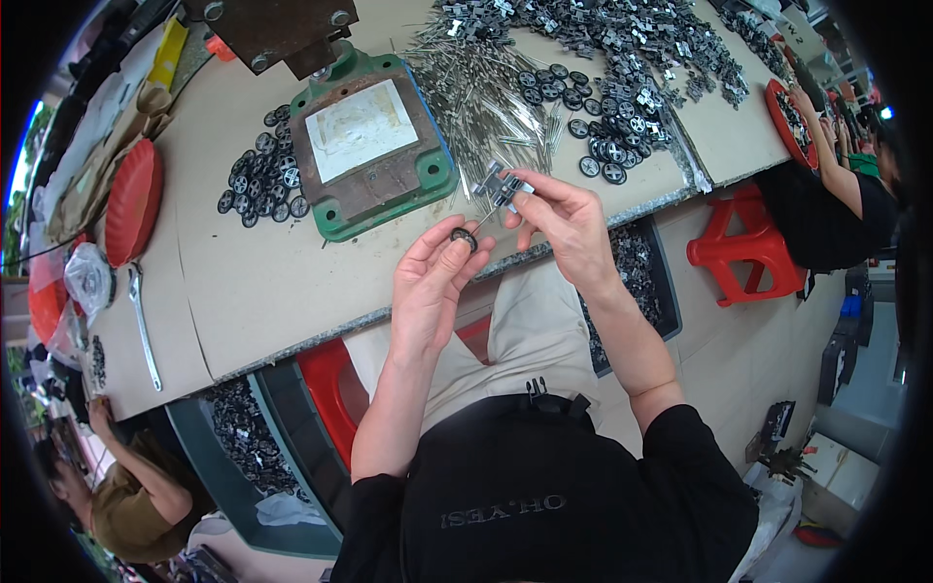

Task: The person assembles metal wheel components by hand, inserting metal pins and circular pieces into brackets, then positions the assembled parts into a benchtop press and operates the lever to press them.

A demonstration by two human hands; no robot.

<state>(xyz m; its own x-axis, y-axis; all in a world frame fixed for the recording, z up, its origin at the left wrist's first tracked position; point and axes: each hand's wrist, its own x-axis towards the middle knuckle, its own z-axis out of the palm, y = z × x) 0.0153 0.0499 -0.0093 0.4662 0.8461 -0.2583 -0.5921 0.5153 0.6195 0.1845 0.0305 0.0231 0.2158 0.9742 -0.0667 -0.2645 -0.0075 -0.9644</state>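
Note:
Between the fingertips of my left hand is a small black wheel with a spoked hub. A thin metal rod runs from the wheel up toward a small grey-and-black plastic part. My right hand pinches that part between thumb and fingers. Whether the rod passes through the part is hidden by the fingers. Both hands are raised at the table's front edge, just right of a green machine base with a white pad on top.
Loose metal rods lie beyond my hands. Black wheels lie in piles left and right of the base; plastic parts heap behind. A wrench and red dish are at left. People sit at both sides.

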